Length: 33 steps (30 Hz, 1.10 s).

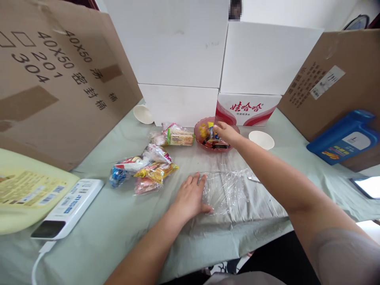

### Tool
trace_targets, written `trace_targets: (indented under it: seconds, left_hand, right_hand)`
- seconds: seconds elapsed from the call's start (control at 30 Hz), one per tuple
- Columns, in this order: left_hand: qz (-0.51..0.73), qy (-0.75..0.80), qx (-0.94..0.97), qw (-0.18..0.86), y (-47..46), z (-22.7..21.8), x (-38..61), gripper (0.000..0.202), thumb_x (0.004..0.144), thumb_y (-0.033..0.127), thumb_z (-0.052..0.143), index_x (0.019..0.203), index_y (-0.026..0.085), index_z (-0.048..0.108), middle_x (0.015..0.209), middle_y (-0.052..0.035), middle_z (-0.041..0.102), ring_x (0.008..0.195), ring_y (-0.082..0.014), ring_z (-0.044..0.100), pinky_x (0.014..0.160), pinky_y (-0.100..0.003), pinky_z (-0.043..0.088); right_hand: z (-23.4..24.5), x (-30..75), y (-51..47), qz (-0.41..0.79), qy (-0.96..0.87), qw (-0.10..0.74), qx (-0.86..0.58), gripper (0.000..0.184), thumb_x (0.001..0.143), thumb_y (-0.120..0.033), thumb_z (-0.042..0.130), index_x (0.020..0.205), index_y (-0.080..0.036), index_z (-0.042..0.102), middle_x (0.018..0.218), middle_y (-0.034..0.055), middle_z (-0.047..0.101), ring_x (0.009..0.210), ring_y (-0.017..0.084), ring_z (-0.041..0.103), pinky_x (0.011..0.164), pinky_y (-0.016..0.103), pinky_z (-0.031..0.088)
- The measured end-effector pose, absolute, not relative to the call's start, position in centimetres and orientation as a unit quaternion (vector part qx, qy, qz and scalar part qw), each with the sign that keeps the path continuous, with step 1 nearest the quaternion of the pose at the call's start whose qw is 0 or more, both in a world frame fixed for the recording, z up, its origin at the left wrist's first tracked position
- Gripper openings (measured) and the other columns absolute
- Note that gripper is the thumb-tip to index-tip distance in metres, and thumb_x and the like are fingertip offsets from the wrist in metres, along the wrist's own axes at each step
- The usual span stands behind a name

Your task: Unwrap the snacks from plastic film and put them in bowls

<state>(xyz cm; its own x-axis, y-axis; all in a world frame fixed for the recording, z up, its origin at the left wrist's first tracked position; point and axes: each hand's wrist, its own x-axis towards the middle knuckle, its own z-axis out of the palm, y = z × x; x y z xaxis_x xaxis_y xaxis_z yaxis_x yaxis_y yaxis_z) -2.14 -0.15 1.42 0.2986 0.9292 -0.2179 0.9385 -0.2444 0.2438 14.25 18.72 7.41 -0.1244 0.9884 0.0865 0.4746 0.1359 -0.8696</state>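
Note:
My left hand (191,196) lies on the table with thumb and fingers spread, touching the left edge of a flat, crinkled clear plastic bag (227,194). Over the pink see-through bowl (234,136) reaches my right hand (227,132), its fingers pinched at a small yellow-and-blue wrapped snack (211,128); the fingertips are partly hidden and a bit blurred. More wrapped snacks (218,144) fill the bowl. To the left lies a pile of packaged snacks (157,170), and behind it a green-and-tan biscuit packet (180,137).
White boxes (181,105) wall off the back, with cardboard cartons at the left (89,91) and right (332,79). White paper bowls stand left (143,114) and right (261,139). A blue bottle (341,138), a white power bank (69,209) and a yellow-green container (32,190) flank the table.

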Motion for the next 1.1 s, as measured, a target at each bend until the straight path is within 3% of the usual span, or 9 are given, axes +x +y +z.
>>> trace_targets:
  seconds: [0.17,0.3,0.4,0.5,0.63,0.73,0.8,0.93,1.1]
  left_hand:
    - [0.004,0.591,0.793,0.147,-0.5,1.3,-2.0,0.102,0.057,0.049,0.086,0.142,0.013,0.044,0.153,-0.0225,0.034,0.134,-0.0397,0.040,0.107,-0.049,0.039]
    - [0.008,0.590,0.797,0.127,-1.2,1.8,-2.6,0.079,0.059,0.048,0.084,0.127,0.019,0.058,0.149,-0.0203,0.040,0.128,-0.0404,0.047,0.101,-0.050,0.044]
    - [0.007,0.593,0.794,0.135,-1.5,2.5,-3.2,0.053,0.066,0.051,0.079,0.107,0.020,0.067,0.132,-0.0159,0.057,0.111,-0.0364,0.060,0.091,-0.046,0.050]
    - [0.081,0.566,0.810,0.127,-1.1,2.7,-3.0,0.031,0.087,0.047,0.060,0.099,0.019,0.068,0.110,-0.0107,0.068,0.100,-0.0284,0.064,0.087,-0.041,0.051]
    - [0.152,0.479,0.856,0.122,0.2,1.0,-1.7,0.032,0.095,0.030,0.048,0.124,0.020,0.060,0.132,-0.0104,0.059,0.127,-0.0271,0.050,0.107,-0.043,0.040]
    - [0.072,0.515,0.846,0.120,1.1,-0.7,-1.3,0.066,0.085,0.043,0.064,0.144,0.022,0.042,0.156,-0.0121,0.033,0.146,-0.0396,0.019,0.115,-0.059,0.023]
    - [0.027,0.543,0.830,0.122,1.4,-1.3,-1.5,0.079,0.081,0.053,0.065,0.148,0.022,0.036,0.160,-0.0127,0.024,0.147,-0.0433,0.009,0.115,-0.064,0.016]
    - [0.016,0.552,0.824,0.127,1.5,-1.1,-2.0,0.079,0.082,0.057,0.063,0.148,0.022,0.038,0.160,-0.0122,0.024,0.147,-0.0433,0.009,0.115,-0.062,0.014]
    - [0.161,0.528,0.821,0.145,1.2,0.8,-2.8,0.046,0.091,0.047,0.052,0.126,0.019,0.059,0.144,-0.0136,0.047,0.138,-0.0333,0.035,0.114,-0.051,0.028]
  right_hand:
    - [5.6,14.7,12.4,0.203,-0.790,0.342,-0.467,0.032,0.093,-0.030,0.045,0.117,-0.017,0.061,0.119,0.0117,0.063,0.110,0.023,0.057,0.098,0.038,0.042]
    - [1.6,17.4,4.7,0.128,-0.933,0.127,-0.313,0.037,0.092,-0.032,0.050,0.125,-0.019,0.060,0.120,0.0134,0.064,0.114,0.027,0.054,0.099,0.045,0.039]
    - [-0.9,19.3,1.2,0.109,-0.926,0.062,-0.355,0.065,0.087,-0.053,0.056,0.141,-0.018,0.047,0.145,0.0166,0.046,0.136,0.035,0.035,0.110,0.056,0.025]
    - [-2.1,20.3,-0.2,0.108,-0.905,0.048,-0.409,0.087,0.081,-0.073,0.051,0.148,-0.019,0.039,0.156,0.0160,0.031,0.144,0.041,0.015,0.112,0.063,0.011]
    - [-2.2,20.3,-0.3,0.114,-0.898,0.038,-0.423,0.101,0.074,-0.082,0.047,0.151,-0.019,0.032,0.159,0.0153,0.022,0.146,0.043,0.006,0.112,0.066,0.006]
    - [-2.0,20.6,0.9,0.104,-0.882,0.033,-0.458,0.110,0.067,-0.086,0.051,0.152,-0.018,0.031,0.159,0.0169,0.022,0.146,0.044,0.008,0.112,0.065,0.009]
    - [-2.0,21.6,2.3,0.086,-0.853,0.026,-0.515,0.107,0.070,-0.083,0.052,0.151,-0.016,0.032,0.158,0.0191,0.024,0.145,0.044,0.012,0.113,0.063,0.013]
    - [-1.6,24.5,4.8,0.046,-0.793,0.025,-0.607,0.084,0.085,-0.067,0.050,0.145,-0.009,0.041,0.154,0.0231,0.030,0.144,0.044,0.019,0.113,0.061,0.019]
    - [0.8,27.0,3.6,0.147,-0.806,0.170,-0.547,0.050,0.097,-0.050,0.038,0.125,-0.015,0.060,0.129,0.0175,0.059,0.124,0.030,0.051,0.101,0.048,0.042]
